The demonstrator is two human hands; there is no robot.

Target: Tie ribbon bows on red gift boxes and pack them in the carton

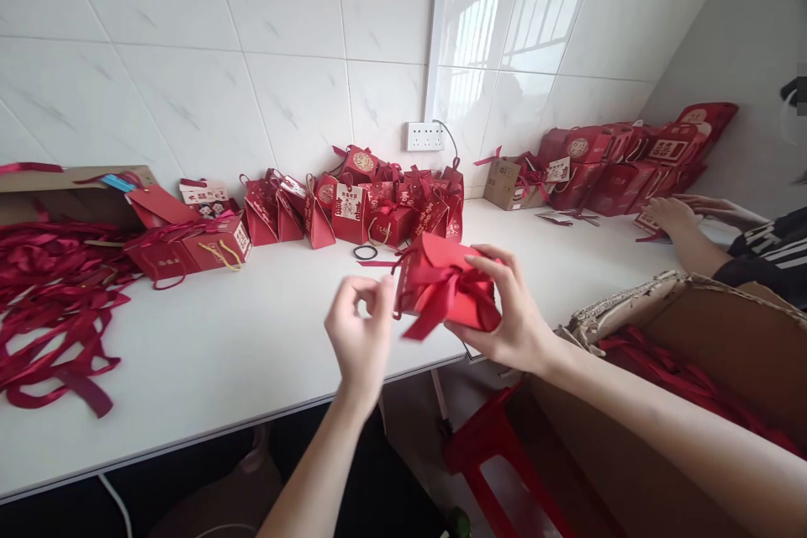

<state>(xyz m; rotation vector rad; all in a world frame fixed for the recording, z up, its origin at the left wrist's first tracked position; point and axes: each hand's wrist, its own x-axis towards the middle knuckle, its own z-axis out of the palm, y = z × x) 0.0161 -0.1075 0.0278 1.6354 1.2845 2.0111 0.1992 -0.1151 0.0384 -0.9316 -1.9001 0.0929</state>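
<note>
My right hand grips a small red gift box by its right side, thumb below and fingers on top. A red ribbon bow is tied across the box, and one tail hangs toward me. Just left of the box, my left hand is closed with thumb and forefinger together; whatever they pinch, if anything, cannot be made out. Beyond that hand a short red ribbon end shows near a black ring on the white table.
Finished-looking red boxes stand along the wall. Loose ribbons and a carton are at left. More red boxes are stacked back right, near another person's hand. A torn carton and red stool are nearer me.
</note>
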